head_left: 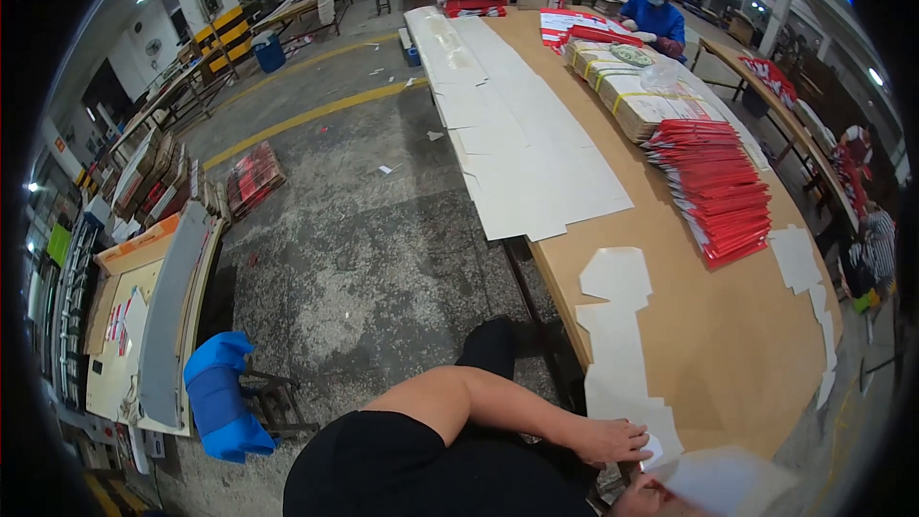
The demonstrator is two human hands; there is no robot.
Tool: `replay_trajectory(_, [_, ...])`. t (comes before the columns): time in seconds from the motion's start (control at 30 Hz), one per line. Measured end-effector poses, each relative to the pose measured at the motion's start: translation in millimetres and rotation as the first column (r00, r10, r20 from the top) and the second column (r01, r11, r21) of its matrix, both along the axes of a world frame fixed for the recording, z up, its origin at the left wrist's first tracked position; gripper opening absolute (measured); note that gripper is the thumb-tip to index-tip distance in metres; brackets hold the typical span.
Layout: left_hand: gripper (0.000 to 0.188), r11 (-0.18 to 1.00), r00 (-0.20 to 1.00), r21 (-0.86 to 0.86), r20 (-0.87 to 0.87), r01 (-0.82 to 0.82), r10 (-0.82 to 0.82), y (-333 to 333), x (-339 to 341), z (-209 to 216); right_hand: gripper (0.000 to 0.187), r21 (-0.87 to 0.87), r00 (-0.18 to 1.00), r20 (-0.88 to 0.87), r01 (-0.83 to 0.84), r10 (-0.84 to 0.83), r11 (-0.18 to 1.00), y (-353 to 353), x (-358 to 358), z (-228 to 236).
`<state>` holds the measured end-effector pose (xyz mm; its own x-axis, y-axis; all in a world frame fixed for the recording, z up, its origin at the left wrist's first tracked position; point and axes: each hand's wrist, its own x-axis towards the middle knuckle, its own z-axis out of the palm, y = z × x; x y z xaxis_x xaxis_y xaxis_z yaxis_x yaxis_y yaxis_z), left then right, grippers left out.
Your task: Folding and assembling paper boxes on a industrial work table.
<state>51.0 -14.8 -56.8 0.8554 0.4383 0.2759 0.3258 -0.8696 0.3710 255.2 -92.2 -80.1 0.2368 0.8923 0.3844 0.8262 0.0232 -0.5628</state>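
My left hand [613, 440] rests at the table's near edge on a white die-cut card strip [617, 364], its fingers apart with the tips on the card. Close beside it, at the bottom of the picture, my right hand [641, 498] grips a white card piece [732, 483] that is smeared by motion. Part of the right hand runs out of the picture, and the card hides more of it. Both hands sit at the near end of a long brown-topped table [708, 345].
Ahead on the table lie a fanned stack of red packages [713, 182], strapped cardboard bundles [632, 86] and long white card sheets [526, 134]. A co-worker in blue [656, 14] sits at the far right side. A blue-covered stool [225, 397] stands on my left.
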Motion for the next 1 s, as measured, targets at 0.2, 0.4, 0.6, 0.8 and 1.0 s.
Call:
replay_trajectory(0.2, [0.049, 0.975, 0.953, -0.221, -0.295, 0.003, -0.070, -3.9, -19.5, 7.7, 0.050, -0.550, 0.827, 0.337, -0.215, 0.450, 0.807, 47.2, -48.0, 77.3])
replay_trajectory(0.4, [0.120, 0.775, 0.574, 0.175, -0.577, -0.608, 0.581, 35.0, -107.4, 34.4, 0.068, -0.272, 0.743, 0.329, -0.517, 0.583, 0.812, 110.2, -50.1, 42.8])
replay_trajectory(0.6, [0.071, 0.929, 0.872, 0.229, -0.334, -0.292, 0.357, 53.3, -138.4, -10.7, 0.066, -0.510, 0.668, 0.408, -0.399, 0.623, 0.762, 66.5, -51.1, 23.0])
replay_trajectory(0.8, [0.029, 0.929, 0.901, -0.350, -0.353, 0.123, -0.252, 111.2, -93.3, 21.3, 0.059, 0.168, 0.734, 0.348, -0.661, 0.583, 0.731, 60.0, 13.8, 31.0])
replay_trajectory(1.0, [0.019, 0.904, 0.841, -0.195, -0.480, -0.380, 0.250, 172.9, -70.2, 29.2, 0.054, -0.325, 0.640, 0.482, -0.504, 0.599, 0.800, 68.6, 7.3, 16.5])
